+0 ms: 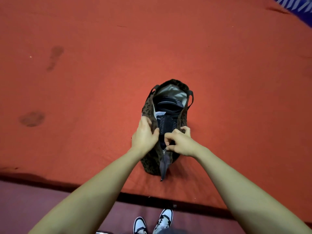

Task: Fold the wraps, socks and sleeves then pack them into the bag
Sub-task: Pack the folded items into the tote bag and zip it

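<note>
Pinching the zipper pull (168,144), right hand (181,144); left hand (144,134) gripping bag (148,108) rim; label (160,113) unreadable.

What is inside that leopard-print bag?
Dark folded fabric pieces fill the bag, with a white tag and pale lining showing. What lies beneath them, and under both hands at the near end, is hidden.

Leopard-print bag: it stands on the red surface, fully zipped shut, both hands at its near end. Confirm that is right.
Not quite. The leopard-print bag is not zipped shut: the head view shows its top open, with dark folded items inside. It does stand on the red surface, with the left hand and right hand at its near end.
</note>
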{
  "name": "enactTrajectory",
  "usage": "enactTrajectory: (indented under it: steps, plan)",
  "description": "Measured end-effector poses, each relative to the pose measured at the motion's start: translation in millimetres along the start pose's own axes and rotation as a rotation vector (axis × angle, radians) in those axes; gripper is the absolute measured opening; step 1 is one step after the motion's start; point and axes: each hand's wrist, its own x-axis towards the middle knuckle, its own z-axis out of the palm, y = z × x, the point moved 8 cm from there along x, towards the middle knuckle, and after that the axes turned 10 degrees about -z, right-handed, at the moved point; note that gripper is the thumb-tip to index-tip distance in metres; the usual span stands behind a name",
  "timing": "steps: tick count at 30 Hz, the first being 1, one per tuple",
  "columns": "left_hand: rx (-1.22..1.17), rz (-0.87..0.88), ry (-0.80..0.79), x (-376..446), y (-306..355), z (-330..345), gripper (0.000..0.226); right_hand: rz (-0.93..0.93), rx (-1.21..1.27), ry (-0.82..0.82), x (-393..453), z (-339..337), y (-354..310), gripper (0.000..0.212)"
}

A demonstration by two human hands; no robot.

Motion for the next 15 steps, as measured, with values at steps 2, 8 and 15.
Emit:
enactTrajectory:
  steps: [2, 8, 15]
  plan:
    - [0.11, -0.091, -0.082, -13.9, -10.9, 11.2, 0.026, 0.019, 0.039, 0.117, -2.3, -8.4, -1.3, 0.022]
    - [0.262, -0.076, -0.16, -31.8, -11.0, 27.0, 0.046, 0.104, 0.208, 0.392, -10.9, -34.8, 2.0, 0.035]
    - [0.257, -0.097, -0.292, -33.2, -8.8, 34.8, 0.026, 0.09, 0.172, 0.34, -11.4, -24.9, -5.6, 0.026]
